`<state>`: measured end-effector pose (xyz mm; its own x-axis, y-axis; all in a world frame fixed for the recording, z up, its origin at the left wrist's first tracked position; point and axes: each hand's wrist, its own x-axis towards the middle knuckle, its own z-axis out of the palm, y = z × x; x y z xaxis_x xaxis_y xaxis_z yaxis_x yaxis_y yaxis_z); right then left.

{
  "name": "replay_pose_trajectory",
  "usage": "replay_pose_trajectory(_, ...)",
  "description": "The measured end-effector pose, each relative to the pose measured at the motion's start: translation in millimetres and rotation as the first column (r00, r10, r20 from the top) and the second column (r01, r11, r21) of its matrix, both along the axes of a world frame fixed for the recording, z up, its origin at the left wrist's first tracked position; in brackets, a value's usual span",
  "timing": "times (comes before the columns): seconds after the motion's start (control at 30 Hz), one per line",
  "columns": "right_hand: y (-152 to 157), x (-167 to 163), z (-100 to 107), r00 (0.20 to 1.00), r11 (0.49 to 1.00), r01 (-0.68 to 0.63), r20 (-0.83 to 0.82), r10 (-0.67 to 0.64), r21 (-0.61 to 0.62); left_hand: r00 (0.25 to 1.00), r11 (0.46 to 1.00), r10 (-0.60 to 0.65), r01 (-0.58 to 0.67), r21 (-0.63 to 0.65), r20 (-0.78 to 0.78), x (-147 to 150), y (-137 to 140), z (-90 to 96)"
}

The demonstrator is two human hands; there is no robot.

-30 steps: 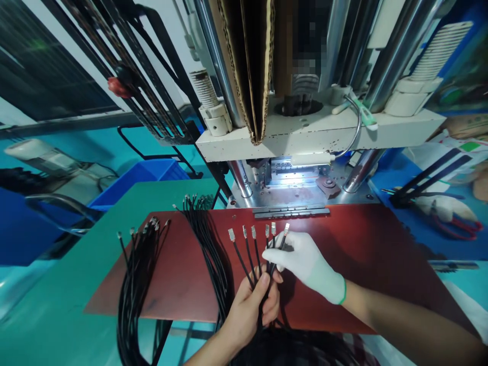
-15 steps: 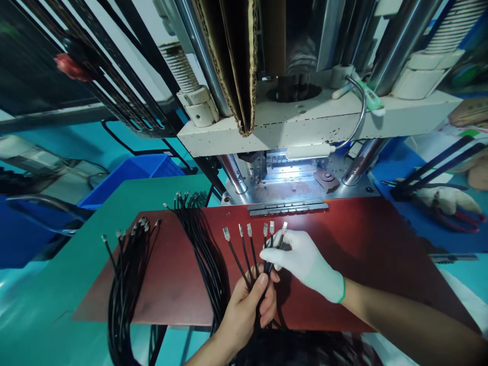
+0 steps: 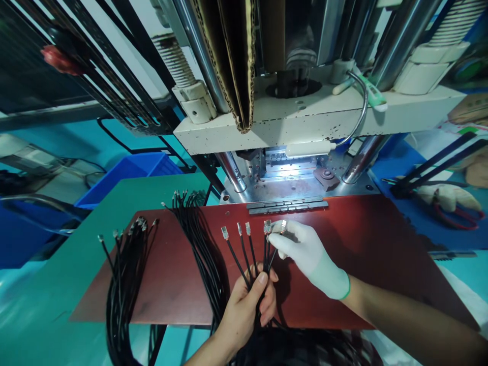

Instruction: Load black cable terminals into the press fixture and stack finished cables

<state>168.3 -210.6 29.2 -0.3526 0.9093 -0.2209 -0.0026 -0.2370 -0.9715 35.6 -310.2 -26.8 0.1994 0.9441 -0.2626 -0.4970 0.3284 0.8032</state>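
Observation:
My bare left hand is closed round several black cables, which fan upward with metal connectors on their ends. Two of the connector ends overlap closely near the centre. My right hand, in a white glove with a green cuff edge, has its fingertips closed on the rightmost cable just under its metal connector. The lower lengths of the held cables pass behind my left hand. Left of it, a bundle of black cables lies on the red-brown board, and a second cable bundle hangs over the board's front edge.
A press with a pale plate and a lit die stands behind the board. A slim metal strip lies at the board's back edge. Folded cardboard hangs above. Red-handled pliers lie at right; a blue bin stands at left.
My right hand has shifted slightly right, its fingers moving from the middle cables toward the rightmost one. Two connectors now sit closer together. My left hand keeps its grip.

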Motion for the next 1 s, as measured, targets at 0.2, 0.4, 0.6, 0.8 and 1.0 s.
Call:
replay_pose_trajectory(0.2, 1.8, -3.2, 10.1, 0.999, 0.997, 0.031, -0.011, -0.032, -0.069, 1.0, 1.0, -0.003, 0.003, 0.002, -0.01, -0.1, 0.6, 0.8)
replay_pose_trajectory(0.4, 1.9, -4.3, 9.7, 0.999, 0.997, 0.035, -0.003, -0.035, -0.076, 0.999, 1.0, 0.001, -0.001, -0.008, -0.036, -0.2, 0.4, 0.1)
replay_pose_trajectory(0.6, 2.0, -2.6, 4.7, 0.999, 0.998, 0.012, -0.039, -0.014, -0.056, 0.998, 1.0, -0.007, 0.006, -0.018, -0.057, 0.9, 0.5, 0.9)
replay_pose_trajectory(0.8, 2.3, -0.6, 3.5, 0.999, 0.996, -0.007, -0.046, 0.003, -0.09, 0.998, 1.0, -0.007, 0.006, -0.026, -0.058, 1.0, 0.6, 0.6)
replay_pose_trajectory(1.0, 1.9, 0.3, 4.5, 0.997, 0.991, -0.027, -0.075, 0.017, -0.134, 0.999, 1.0, -0.009, 0.008, -0.03, -0.052, 1.2, 1.2, 0.8)
